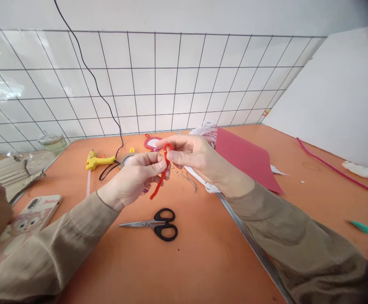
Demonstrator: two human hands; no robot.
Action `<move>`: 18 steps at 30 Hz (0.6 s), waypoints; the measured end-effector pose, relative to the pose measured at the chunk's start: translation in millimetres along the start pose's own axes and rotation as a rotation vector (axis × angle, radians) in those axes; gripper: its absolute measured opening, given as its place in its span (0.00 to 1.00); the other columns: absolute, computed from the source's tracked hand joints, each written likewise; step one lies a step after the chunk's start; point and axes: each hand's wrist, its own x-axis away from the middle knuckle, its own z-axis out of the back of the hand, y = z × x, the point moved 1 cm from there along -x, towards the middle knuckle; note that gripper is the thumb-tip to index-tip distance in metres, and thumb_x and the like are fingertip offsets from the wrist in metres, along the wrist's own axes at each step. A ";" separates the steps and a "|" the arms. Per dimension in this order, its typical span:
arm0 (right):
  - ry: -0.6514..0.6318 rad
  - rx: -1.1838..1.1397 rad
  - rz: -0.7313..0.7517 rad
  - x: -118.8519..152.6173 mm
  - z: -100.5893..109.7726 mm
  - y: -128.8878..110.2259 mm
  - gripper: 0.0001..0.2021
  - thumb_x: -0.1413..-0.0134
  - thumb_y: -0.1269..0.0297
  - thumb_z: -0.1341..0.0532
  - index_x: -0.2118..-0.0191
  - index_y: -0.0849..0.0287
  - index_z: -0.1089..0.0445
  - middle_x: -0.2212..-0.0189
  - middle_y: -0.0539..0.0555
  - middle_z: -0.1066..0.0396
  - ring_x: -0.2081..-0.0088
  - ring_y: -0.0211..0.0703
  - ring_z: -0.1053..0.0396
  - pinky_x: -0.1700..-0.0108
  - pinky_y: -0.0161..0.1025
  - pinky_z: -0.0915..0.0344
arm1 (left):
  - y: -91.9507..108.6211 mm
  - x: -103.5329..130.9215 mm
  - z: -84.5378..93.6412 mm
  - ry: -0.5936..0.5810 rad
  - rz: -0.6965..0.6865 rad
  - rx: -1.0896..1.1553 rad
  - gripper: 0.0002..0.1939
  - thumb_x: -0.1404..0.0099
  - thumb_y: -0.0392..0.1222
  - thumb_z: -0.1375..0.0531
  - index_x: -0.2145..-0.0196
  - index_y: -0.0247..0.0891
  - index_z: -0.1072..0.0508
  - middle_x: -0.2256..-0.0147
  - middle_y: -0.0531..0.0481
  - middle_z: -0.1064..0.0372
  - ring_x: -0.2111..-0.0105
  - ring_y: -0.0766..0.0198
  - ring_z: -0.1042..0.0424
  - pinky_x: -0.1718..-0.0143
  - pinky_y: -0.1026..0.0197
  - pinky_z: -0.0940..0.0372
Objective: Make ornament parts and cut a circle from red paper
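A red fuzzy stem [159, 185] is held up over the orange table [203, 253], bent into a small loop at its top, with its straight tail hanging down to the left. My left hand [139, 173] pinches it just below the loop. At the loop itself, the thumb and fingers of my right hand [194, 156] are closed on it. The two hands meet at the fingertips. Black-handled scissors [154, 223] lie below the hands, blades pointing left. Behind the hands is a round red-rimmed piece [152, 142], partly hidden.
A yellow glue gun [99, 160] with a black cord lies at the back left. On the left are a phone [41, 211] and cardboard [9, 177]. Red sheet [247, 158], magenta stem [332, 162] and green object [362, 226] lie on the right.
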 end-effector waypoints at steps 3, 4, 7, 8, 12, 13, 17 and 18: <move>0.053 -0.007 -0.004 2.8 -6.0 -3.3 0.07 0.48 0.63 0.33 0.73 0.56 0.29 0.78 0.47 0.30 0.76 0.38 0.28 0.69 0.39 0.31 | -2.8 0.4 0.7 0.023 -0.012 -0.088 0.20 0.47 0.55 0.30 0.74 0.36 0.30 0.74 0.51 0.32 0.80 0.70 0.36 0.85 0.67 0.46; 0.085 -0.001 0.006 3.6 -7.5 -4.0 0.09 0.47 0.63 0.34 0.75 0.57 0.30 0.80 0.47 0.31 0.77 0.37 0.30 0.70 0.38 0.32 | -3.7 0.4 0.9 0.030 -0.020 -0.117 0.20 0.46 0.56 0.31 0.73 0.36 0.30 0.74 0.51 0.32 0.80 0.70 0.37 0.85 0.67 0.48; 0.195 0.022 0.018 5.4 -10.9 -5.3 0.12 0.47 0.66 0.36 0.79 0.57 0.32 0.83 0.45 0.36 0.81 0.32 0.39 0.78 0.34 0.42 | -5.4 0.7 -0.6 0.036 -0.074 -0.191 0.18 0.42 0.54 0.34 0.72 0.37 0.31 0.73 0.51 0.31 0.80 0.70 0.37 0.85 0.67 0.49; 0.210 0.029 0.009 5.8 -11.8 -5.4 0.13 0.46 0.65 0.36 0.80 0.57 0.33 0.84 0.45 0.37 0.82 0.31 0.42 0.79 0.34 0.45 | -5.6 1.2 -2.2 0.029 -0.103 -0.206 0.17 0.41 0.52 0.34 0.73 0.36 0.31 0.74 0.51 0.32 0.80 0.71 0.38 0.85 0.67 0.48; 0.282 0.117 0.052 7.6 -11.5 -8.8 0.12 0.43 0.60 0.39 0.76 0.57 0.30 0.81 0.48 0.34 0.80 0.32 0.42 0.79 0.35 0.45 | -5.1 4.7 -10.8 0.037 -0.201 -0.201 0.12 0.40 0.44 0.35 0.75 0.35 0.31 0.76 0.53 0.34 0.80 0.73 0.40 0.81 0.68 0.45; 0.338 0.171 0.111 8.9 -10.4 -11.2 0.10 0.43 0.61 0.39 0.73 0.57 0.29 0.79 0.48 0.32 0.79 0.33 0.40 0.78 0.35 0.43 | -4.8 5.7 -12.7 0.054 -0.211 -0.197 0.11 0.40 0.42 0.36 0.75 0.35 0.31 0.76 0.53 0.34 0.79 0.73 0.40 0.80 0.68 0.44; 0.460 0.460 0.329 16.8 -8.2 -22.6 0.07 0.48 0.71 0.38 0.75 0.55 0.29 0.75 0.49 0.29 0.75 0.36 0.35 0.74 0.37 0.38 | -3.3 7.9 -14.7 0.169 -0.238 -0.220 0.10 0.40 0.42 0.35 0.75 0.36 0.30 0.76 0.53 0.32 0.76 0.71 0.37 0.76 0.67 0.41; 0.443 0.519 0.341 18.5 -8.6 -24.3 0.08 0.49 0.72 0.39 0.76 0.55 0.30 0.76 0.49 0.29 0.75 0.36 0.35 0.75 0.37 0.38 | -3.0 8.0 -13.6 0.210 -0.247 -0.230 0.11 0.40 0.43 0.35 0.75 0.36 0.30 0.76 0.53 0.33 0.76 0.71 0.37 0.75 0.67 0.40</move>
